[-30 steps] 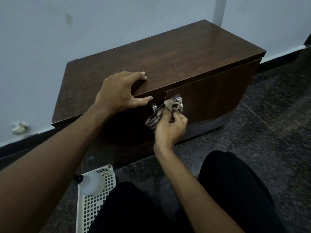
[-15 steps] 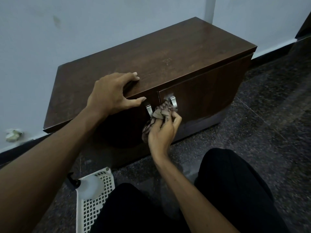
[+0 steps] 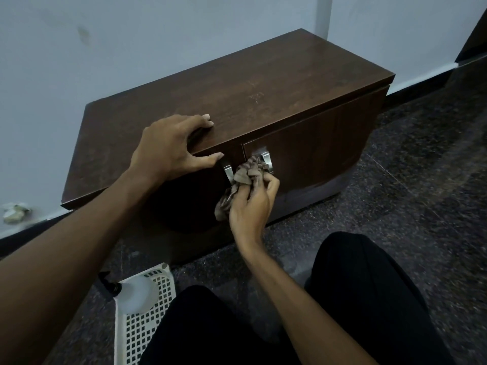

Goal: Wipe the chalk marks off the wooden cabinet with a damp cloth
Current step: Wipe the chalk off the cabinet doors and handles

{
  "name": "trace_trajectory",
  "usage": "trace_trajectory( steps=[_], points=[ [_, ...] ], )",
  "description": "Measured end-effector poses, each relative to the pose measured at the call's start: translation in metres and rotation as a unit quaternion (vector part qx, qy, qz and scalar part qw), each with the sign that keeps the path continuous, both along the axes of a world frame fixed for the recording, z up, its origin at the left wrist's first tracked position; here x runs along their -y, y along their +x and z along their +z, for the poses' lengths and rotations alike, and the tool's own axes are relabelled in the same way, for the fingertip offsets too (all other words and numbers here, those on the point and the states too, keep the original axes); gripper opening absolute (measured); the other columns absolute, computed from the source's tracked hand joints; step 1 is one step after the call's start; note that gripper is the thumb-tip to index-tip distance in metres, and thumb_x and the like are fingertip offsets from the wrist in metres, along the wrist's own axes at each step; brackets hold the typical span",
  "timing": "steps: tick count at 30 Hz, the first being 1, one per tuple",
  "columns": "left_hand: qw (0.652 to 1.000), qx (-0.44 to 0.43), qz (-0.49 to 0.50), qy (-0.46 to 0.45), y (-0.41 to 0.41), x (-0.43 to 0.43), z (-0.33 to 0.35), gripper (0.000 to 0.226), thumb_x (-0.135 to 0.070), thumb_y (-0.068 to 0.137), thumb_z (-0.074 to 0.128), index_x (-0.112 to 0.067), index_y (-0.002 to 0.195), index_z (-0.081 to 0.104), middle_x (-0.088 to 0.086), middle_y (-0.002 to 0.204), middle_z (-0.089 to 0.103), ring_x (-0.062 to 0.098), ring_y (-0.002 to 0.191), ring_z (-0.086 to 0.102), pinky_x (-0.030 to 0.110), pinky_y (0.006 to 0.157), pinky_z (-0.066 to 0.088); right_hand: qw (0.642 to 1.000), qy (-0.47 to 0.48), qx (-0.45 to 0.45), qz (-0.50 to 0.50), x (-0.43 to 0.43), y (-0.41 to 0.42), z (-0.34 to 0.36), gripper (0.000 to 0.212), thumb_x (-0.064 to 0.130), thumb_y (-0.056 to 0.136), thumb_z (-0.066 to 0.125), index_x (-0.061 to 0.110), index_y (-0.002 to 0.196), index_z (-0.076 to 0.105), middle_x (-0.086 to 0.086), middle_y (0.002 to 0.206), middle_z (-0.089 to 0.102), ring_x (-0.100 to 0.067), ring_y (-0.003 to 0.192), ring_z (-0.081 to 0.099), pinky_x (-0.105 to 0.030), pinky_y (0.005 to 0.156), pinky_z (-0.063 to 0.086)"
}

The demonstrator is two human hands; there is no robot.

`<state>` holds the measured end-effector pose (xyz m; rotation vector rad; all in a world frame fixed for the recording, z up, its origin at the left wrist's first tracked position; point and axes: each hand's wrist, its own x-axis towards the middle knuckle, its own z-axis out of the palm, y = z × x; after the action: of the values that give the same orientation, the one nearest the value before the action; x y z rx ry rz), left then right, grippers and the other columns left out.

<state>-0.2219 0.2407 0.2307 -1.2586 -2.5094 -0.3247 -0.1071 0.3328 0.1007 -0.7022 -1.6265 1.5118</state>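
Observation:
A low dark wooden cabinet [image 3: 263, 83] stands against the pale wall. Faint whitish chalk marks [image 3: 257, 96] show on its top. My left hand [image 3: 171, 148] grips the front edge of the top, fingers curled over it and thumb against the door. My right hand [image 3: 250, 204] holds a crumpled brown cloth [image 3: 246, 175] and presses it against the door front between two metal handles, the left handle [image 3: 228, 173] and the right handle [image 3: 267, 160]. Part of the cloth hangs down left of my palm.
A white perforated basket [image 3: 145, 320] lies on the dark speckled floor [image 3: 408, 196] at lower left, with a pale spray bottle [image 3: 134, 293] in it. My black-clad knees [image 3: 369, 299] fill the lower middle. A crumpled scrap [image 3: 14, 213] sits by the skirting at far left.
My right hand with the cloth has slid down from the right handle to the door front between the handles. The left hand has kept its grip on the edge.

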Motion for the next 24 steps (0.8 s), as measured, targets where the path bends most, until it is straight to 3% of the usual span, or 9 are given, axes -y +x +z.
trace_trajectory(
  steps=[2,5,7,11,15,18,21,24],
  points=[
    [1.0,-0.001,-0.002,-0.005,0.0,0.0,0.0,0.07,-0.075,0.073,0.062,-0.027,0.124,0.065,-0.009,0.136,0.065,0.018,0.117,0.065,0.05,0.089,0.056,0.999,0.036,0.009,0.009,-0.001,0.001,-0.005,0.024,0.008,0.102,0.047,0.004,0.12,0.063,0.009,0.113,0.041,0.005,0.09,0.053,-0.01,0.078,0.047],
    [1.0,-0.001,-0.003,-0.008,0.0,0.0,0.0,0.071,-0.075,0.073,0.061,-0.026,0.125,0.064,-0.009,0.136,0.064,0.018,0.118,0.064,0.051,0.09,0.056,0.994,0.093,0.061,0.006,-0.002,0.004,-0.028,0.038,0.016,0.098,0.043,0.013,0.134,0.055,0.013,0.122,0.038,-0.011,0.106,0.056,-0.036,0.093,0.054],
    [1.0,-0.003,-0.002,-0.007,0.001,0.0,0.0,0.071,-0.075,0.073,0.061,-0.027,0.125,0.064,-0.009,0.136,0.064,0.018,0.118,0.064,0.05,0.091,0.056,0.991,0.107,0.077,0.003,0.001,0.008,-0.035,0.039,0.014,0.097,0.047,0.015,0.136,0.053,0.009,0.124,0.04,-0.02,0.108,0.056,-0.041,0.088,0.056],
    [1.0,-0.002,0.003,0.002,0.002,0.001,0.0,0.069,-0.074,0.072,0.062,-0.029,0.124,0.064,-0.01,0.136,0.065,0.017,0.12,0.063,0.051,0.091,0.056,1.0,0.02,0.012,0.016,0.003,0.004,-0.014,0.025,0.012,0.103,0.046,0.009,0.121,0.063,0.016,0.114,0.04,-0.009,0.089,0.059,-0.03,0.078,0.057],
    [1.0,-0.001,0.003,-0.004,0.001,0.0,0.001,0.07,-0.075,0.072,0.062,-0.029,0.125,0.063,-0.01,0.136,0.064,0.018,0.119,0.064,0.052,0.091,0.055,0.999,0.044,-0.005,0.018,-0.002,0.003,-0.003,0.023,0.004,0.101,0.046,0.003,0.117,0.063,0.015,0.112,0.039,0.007,0.093,0.053,-0.011,0.078,0.048],
    [1.0,-0.002,0.001,-0.009,0.001,0.0,0.001,0.07,-0.076,0.073,0.061,-0.029,0.126,0.063,-0.009,0.137,0.064,0.018,0.12,0.064,0.052,0.091,0.056,0.996,0.079,0.03,0.01,-0.002,0.005,-0.021,0.034,0.008,0.101,0.047,0.008,0.133,0.056,0.02,0.116,0.038,-0.006,0.103,0.054,-0.023,0.088,0.052],
    [1.0,-0.005,0.002,-0.005,0.002,0.0,0.0,0.07,-0.074,0.073,0.061,-0.028,0.125,0.063,-0.009,0.136,0.064,0.019,0.119,0.064,0.051,0.09,0.056,0.994,0.09,0.054,0.011,-0.001,0.009,-0.035,0.036,0.008,0.1,0.049,0.01,0.136,0.054,0.013,0.121,0.039,-0.018,0.105,0.055,-0.035,0.084,0.055],
    [1.0,-0.007,0.004,0.0,0.003,0.0,0.001,0.07,-0.075,0.072,0.06,-0.028,0.125,0.064,-0.009,0.135,0.065,0.019,0.118,0.064,0.05,0.089,0.057,0.999,0.039,0.019,0.027,-0.001,0.009,-0.019,0.031,0.007,0.102,0.047,0.006,0.13,0.059,0.019,0.113,0.04,-0.003,0.094,0.057,-0.02,0.078,0.052]
  ],
)
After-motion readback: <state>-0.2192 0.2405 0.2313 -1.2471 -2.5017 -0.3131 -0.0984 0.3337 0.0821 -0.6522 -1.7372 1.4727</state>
